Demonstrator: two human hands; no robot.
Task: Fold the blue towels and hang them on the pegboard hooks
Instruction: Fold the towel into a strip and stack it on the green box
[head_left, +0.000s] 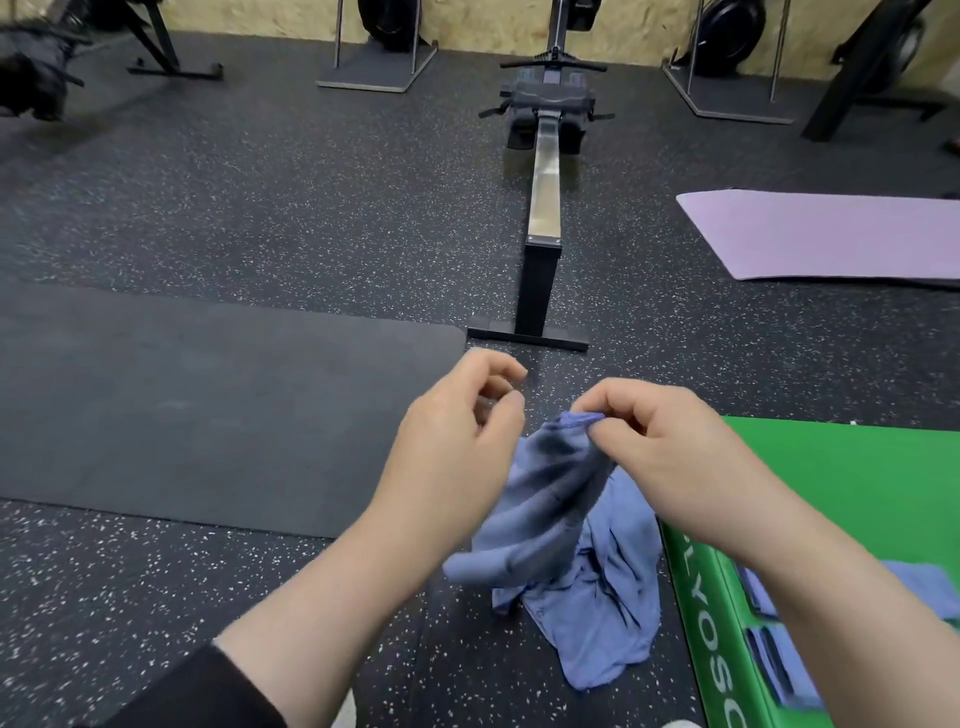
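Since the right hand (670, 457) pinches the crumpled blue cloth towel (566, 545) by its hem, it hangs above the speckled floor while the left hand (457, 441), loosely curled and empty, probably seeks the next corner.

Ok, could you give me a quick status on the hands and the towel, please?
Right hand pinching blue towel by its top edge. Left hand loosely curled, holding nothing. Towel hanging crumpled, unfolded. Nothing in the way.

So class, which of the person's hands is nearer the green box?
The right hand: it pinches the blue towel right beside the green box. The left hand is on the towel's far side.
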